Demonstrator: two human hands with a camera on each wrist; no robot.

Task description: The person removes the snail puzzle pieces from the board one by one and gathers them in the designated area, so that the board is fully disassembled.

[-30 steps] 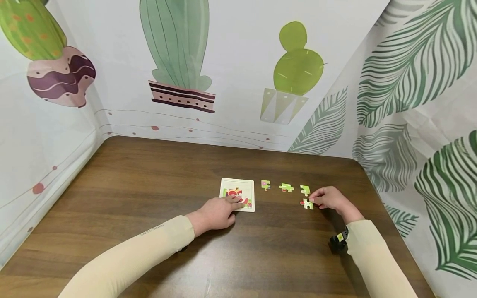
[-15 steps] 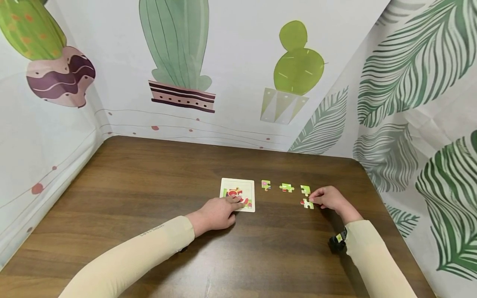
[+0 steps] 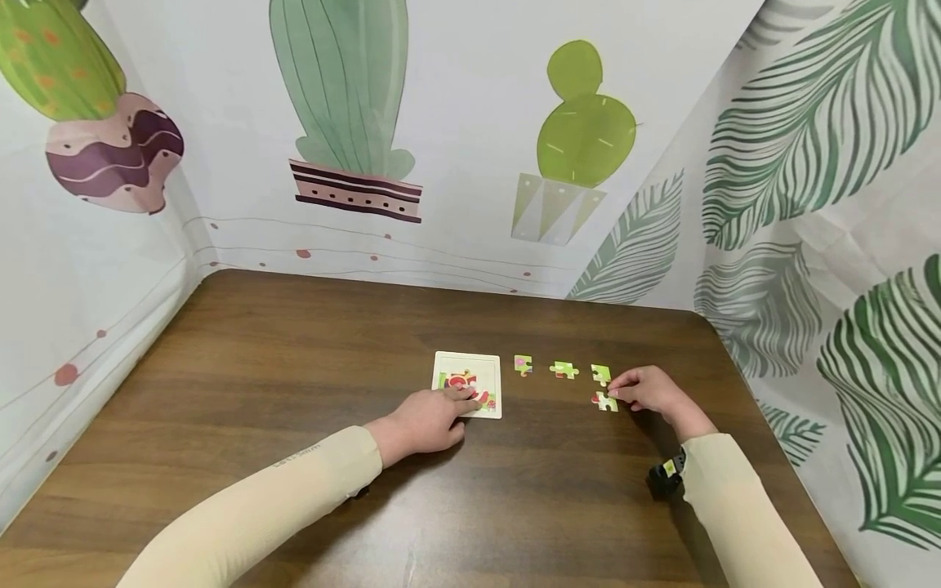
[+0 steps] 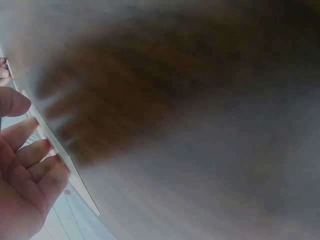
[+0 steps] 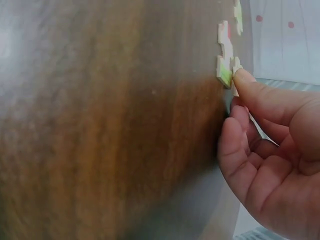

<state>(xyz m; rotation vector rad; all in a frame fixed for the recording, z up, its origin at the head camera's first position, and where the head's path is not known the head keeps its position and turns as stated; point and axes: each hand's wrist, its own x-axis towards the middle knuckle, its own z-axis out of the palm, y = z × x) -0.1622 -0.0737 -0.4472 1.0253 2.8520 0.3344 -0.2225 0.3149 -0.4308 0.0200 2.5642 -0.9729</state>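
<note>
My left hand (image 3: 422,420) rests with its fingers on a small square puzzle board (image 3: 467,363), which has a pale frame and a red and green picture partly covered by the hand. In the left wrist view the fingertips meet the thin edge of the board (image 4: 86,192). My right hand (image 3: 650,389) has thumb and finger at the right side of a green-cornered puzzle piece (image 3: 600,373), pinching it. Just below lies another puzzle piece (image 3: 606,402), white, red and green. The right wrist view has the thumb against the pinched piece, behind the nearer piece (image 5: 224,55).
Two more puzzle pieces, a green one with a pink flower (image 3: 522,363) and a green and red one (image 3: 564,370), lie between the board and the right hand. The brown wooden table (image 3: 316,343) meets a printed cloth wall (image 3: 470,204) at its back and sides.
Both hands, the board and the pieces stay where they were. Only the head view has shifted slightly.
</note>
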